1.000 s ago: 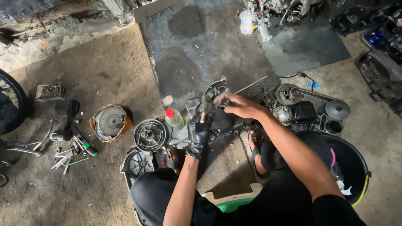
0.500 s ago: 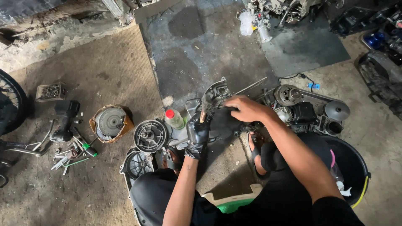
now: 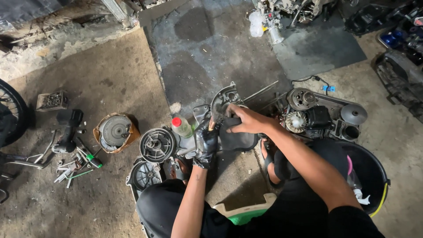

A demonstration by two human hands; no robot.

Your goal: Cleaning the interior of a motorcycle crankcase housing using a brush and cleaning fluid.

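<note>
small red-capped pale green bottle (image 3: 181, 127) on floor, brown cardboard box (image 3: 113, 132) left of it

Soft, even daylight, moderately bright; no hard glare. Dull sheen on oil stains of dark floor mat (image 3: 207, 66). Shadows faint, pooled under engine parts and black bucket (image 3: 374, 176). Top right corner dim. Focus sharp at centre; slight wide-angle stretch toward frame edges. No motion blur.
</note>
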